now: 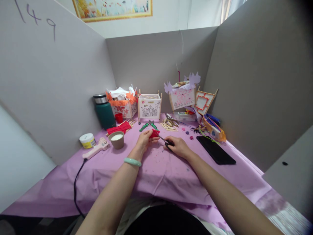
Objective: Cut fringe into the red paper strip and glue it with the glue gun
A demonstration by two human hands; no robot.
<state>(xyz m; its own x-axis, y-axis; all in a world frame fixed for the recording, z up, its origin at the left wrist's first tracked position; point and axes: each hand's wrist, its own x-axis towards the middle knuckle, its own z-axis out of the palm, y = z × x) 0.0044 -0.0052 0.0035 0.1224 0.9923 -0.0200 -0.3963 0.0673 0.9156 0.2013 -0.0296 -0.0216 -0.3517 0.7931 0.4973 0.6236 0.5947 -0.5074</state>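
- Red piece (pixel 154 133) sat near the centre of the frame, in the grasp of the left hand (pixel 145 139).
- Right hand (pixel 180 147) was wrapped round the handles of the scissors (pixel 169 143), their tips at the red piece's right edge; whether the blades touched it was too small to tell.
- Snipping into that edge, which looked fringed, seemed to be the step in hand.
- Good work likely called for a firm pinch close to the cut, the edge kept taut, short strokes with the tips, and the left fingers out of the blades' line.
- Just beyond the left hand, the pliers (pixel 150 122) limited reach toward the upper centre; sticks (pixel 169 126) lay beyond the scissors.
- Left of centre, the cup (pixel 116 143) bounded the working space; right of centre, the black slab (pixel 215 150) did.
- Most room for elbows and turning lay toward the lower centre, before the desk's (pixel 156 178) near edge.
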